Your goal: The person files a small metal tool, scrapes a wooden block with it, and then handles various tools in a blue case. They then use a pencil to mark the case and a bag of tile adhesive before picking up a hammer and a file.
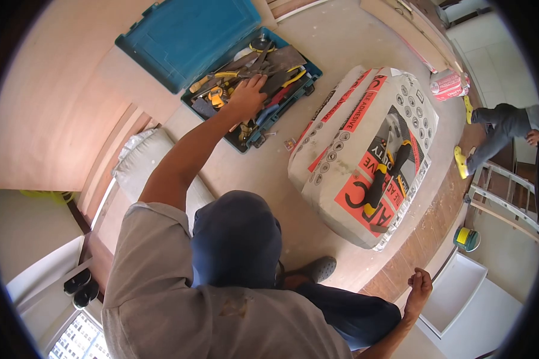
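My left hand (pixel 247 97) reaches down into a teal toolbox (pixel 308 75), its fingers spread over the jumbled hand tools. Near those fingers lie a yellow-and-black tape measure (pixel 217 96), a dark flat blade (pixel 276 82) and several yellow-handled tools. Down by my knee, my right hand (pixel 420 290) has its fingers curled in, with nothing showing in it. Between the two hands stands a stack of tile adhesive bags (pixel 335 137). On the top bag rest a black-and-yellow hand tool (pixel 375 190) and another one (pixel 403 157) beside it.
The toolbox lid (pixel 188 39) leans back on a wooden panel. A white sack (pixel 161 167) lies along the left. At right are a person's legs (pixel 494 137) in yellow clogs, an aluminium ladder (pixel 506 194), a green bucket (pixel 467 239) and a white drawer-like tray (pixel 455 293).
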`<state>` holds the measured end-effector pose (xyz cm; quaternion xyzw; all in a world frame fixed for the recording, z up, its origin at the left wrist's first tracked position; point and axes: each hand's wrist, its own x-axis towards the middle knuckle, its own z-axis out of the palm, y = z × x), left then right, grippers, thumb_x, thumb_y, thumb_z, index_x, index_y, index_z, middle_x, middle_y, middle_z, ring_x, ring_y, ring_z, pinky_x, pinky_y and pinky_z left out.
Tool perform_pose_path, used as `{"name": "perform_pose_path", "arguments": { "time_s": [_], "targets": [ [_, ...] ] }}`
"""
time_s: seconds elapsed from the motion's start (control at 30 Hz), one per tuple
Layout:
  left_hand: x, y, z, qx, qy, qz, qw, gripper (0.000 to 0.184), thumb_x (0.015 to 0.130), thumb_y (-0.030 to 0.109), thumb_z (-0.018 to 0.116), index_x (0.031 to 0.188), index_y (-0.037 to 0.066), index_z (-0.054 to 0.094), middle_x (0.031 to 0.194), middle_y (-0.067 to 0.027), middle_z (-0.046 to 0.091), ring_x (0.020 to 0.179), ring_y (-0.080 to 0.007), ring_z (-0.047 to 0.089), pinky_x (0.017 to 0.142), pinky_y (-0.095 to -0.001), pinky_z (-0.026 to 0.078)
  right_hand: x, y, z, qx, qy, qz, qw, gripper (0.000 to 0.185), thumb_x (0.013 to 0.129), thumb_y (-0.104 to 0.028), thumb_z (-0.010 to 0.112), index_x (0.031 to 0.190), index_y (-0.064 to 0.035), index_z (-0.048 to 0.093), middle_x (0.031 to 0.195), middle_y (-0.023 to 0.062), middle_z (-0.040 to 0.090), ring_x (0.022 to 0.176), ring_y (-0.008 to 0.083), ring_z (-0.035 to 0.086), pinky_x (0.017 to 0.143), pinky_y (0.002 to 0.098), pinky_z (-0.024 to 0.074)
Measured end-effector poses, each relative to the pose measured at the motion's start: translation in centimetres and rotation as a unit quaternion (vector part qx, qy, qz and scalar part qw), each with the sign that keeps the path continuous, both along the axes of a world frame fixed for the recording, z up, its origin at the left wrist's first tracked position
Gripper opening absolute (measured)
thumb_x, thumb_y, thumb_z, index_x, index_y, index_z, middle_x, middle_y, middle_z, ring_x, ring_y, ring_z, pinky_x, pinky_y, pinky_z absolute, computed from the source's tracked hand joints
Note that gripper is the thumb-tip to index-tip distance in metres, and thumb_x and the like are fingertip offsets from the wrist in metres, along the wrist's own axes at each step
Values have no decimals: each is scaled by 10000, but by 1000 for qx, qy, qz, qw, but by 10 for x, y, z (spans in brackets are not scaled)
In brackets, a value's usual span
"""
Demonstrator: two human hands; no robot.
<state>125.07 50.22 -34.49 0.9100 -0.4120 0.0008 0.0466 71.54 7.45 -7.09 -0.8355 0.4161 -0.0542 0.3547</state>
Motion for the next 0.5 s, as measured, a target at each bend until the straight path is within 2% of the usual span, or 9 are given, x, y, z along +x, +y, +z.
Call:
{"name": "perform_pose_path", "arguments": {
  "time_s": [0.03, 0.13, 0.17, 0.27, 0.33, 0.47, 0.5],
  "targets": [
    [-1, 1, -10, -117, -5, 0, 993, 380, 814, 256, 756, 1158, 105, 699, 1517, -229, 412, 1416, -396, 372, 1148, -509, 331, 0, 0, 0, 0, -3, -2, 1000, 226, 1029, -179, 567, 1069, 19, 667, 748, 1, 541, 704, 98, 524, 669, 261, 459],
    [-10, -8, -17, -131, -9, 55, 990, 387, 805, 244, 756, 1160, 101, 697, 1470, -232, 462, 1361, -412, 428, 1131, -523, 347, 3, -1, 1, -11, 1, 17, 1000, 231, 1029, -184, 566, 1068, 20, 667, 749, 2, 539, 705, 99, 524, 668, 262, 459],
    [-14, -12, -33, -166, -13, 46, 985, 399, 801, 232, 756, 1169, 90, 694, 1415, -245, 501, 1320, -424, 461, 1104, -539, 370, 7, 5, 6, -25, 9, 14, 1000, 231, 1029, -184, 565, 1065, 20, 666, 749, 3, 536, 703, 98, 522, 666, 261, 458],
    [-57, -19, -13, -204, 2, 22, 979, 432, 811, 219, 752, 1205, 71, 658, 1386, -264, 502, 1313, -425, 463, 1086, -531, 391, 5, -5, -1, -44, 23, 32, 998, 238, 1034, -201, 566, 1065, 14, 664, 749, 2, 532, 696, 94, 512, 660, 258, 453],
    [-89, -27, 11, -277, 22, 10, 961, 419, 848, 203, 728, 1224, 51, 623, 1349, -263, 510, 1267, -433, 485, 1069, -507, 408, 1, -8, -3, 6, -10, -20, 1000, 242, 1030, -188, 560, 1076, 25, 663, 765, 4, 544, 718, 104, 522, 676, 258, 446],
    [-102, -37, 16, -300, 77, 57, 949, 400, 888, 195, 695, 1244, 42, 593, 1324, -231, 524, 1217, -425, 505, 1046, -485, 424, 10, -12, -2, 11, -37, -6, 999, 263, 1047, -242, 568, 1086, 0, 665, 766, -4, 535, 699, 87, 498, 666, 241, 453],
    [-102, -40, 21, -310, 115, 39, 943, 388, 900, 194, 684, 1244, 38, 595, 1315, -219, 528, 1204, -418, 510, 1033, -485, 427, 15, -10, -2, 16, -37, 0, 999, 263, 1047, -242, 568, 1086, 0, 665, 766, -4, 535, 699, 87, 498, 666, 241, 453]
  ]
}}
